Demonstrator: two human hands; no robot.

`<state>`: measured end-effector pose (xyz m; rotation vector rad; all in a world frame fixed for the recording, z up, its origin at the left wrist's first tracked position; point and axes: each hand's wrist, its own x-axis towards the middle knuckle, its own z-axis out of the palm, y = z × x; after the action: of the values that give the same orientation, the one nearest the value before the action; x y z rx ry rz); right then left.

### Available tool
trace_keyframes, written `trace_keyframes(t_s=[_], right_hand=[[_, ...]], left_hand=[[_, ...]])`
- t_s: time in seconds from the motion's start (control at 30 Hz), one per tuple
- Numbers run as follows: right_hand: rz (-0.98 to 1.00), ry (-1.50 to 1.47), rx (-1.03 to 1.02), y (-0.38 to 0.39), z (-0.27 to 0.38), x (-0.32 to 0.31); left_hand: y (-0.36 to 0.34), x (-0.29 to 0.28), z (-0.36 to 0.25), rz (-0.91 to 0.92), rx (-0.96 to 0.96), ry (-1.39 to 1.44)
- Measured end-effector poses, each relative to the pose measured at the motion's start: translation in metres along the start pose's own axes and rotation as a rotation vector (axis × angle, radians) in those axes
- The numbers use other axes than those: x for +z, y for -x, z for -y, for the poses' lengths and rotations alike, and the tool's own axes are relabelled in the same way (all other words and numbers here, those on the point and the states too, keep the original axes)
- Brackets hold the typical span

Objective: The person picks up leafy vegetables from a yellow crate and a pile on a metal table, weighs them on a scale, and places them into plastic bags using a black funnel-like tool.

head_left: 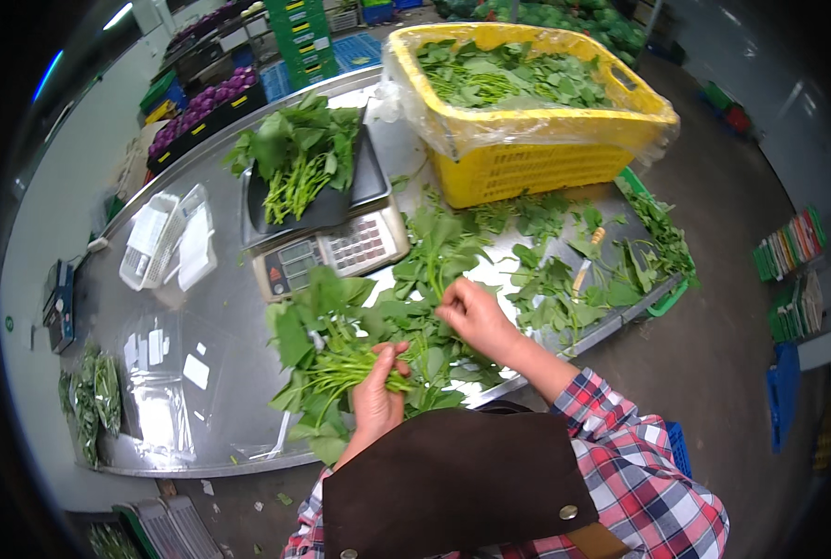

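Head view, the only one. The left hand (379,396) sat low near the front edge of the shiny steel table (238,335), fingers curled closed around a bundle of thin bright-green stems (341,371); stems pointed mostly left, broad leaves spreading past the fist. The right hand (479,321) was up and to the right, thumb and index brought together, apparently pinching a single leafy green stalk (433,270) above the pile; exact contact partly hidden by the fingers. The two hands were apart.

Loose broad-leaved greens (536,298) lay under and around both hands, running right toward a green plastic crate (659,303) at the table's edge. Behind: a tall yellow plastic crate (518,177), lined with clear film and full of similar greens. Left of it, a grey-and-white digital scale (364,244) with a black tray (320,211) on top, holding another leafy bunch (299,163). Farther left, a white plastic basket (151,233); near the left end, greens in clear bags (94,396).

Step in hand, as judged: picking stalks and gathering them into a bunch, bundle partly built. The next move called for a steady left grip, loose enough to admit one more stalk, and the right pinch carried down to the bundle with stem ends lined up.
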<state>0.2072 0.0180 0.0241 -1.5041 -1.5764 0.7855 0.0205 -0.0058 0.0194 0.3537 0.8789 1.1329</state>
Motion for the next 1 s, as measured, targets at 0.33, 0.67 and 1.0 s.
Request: trace_keyframes(t_s=[0.33,0.67,1.0], right_hand=[[0.240,-0.200,0.043,0.028,0.006,0.045],[-0.101,-0.870,0.168,0.032,0.009,0.041],[-0.012,0.000,-0.213,0.007,0.044,0.005]], left_hand=[[-0.018,-0.012,0.005,-0.082,-0.133,0.036],[-0.043,-0.020,-0.003,-0.200,-0.050,0.029],[-0.014,-0.011,-0.027,0.076,-0.033,-0.401]])
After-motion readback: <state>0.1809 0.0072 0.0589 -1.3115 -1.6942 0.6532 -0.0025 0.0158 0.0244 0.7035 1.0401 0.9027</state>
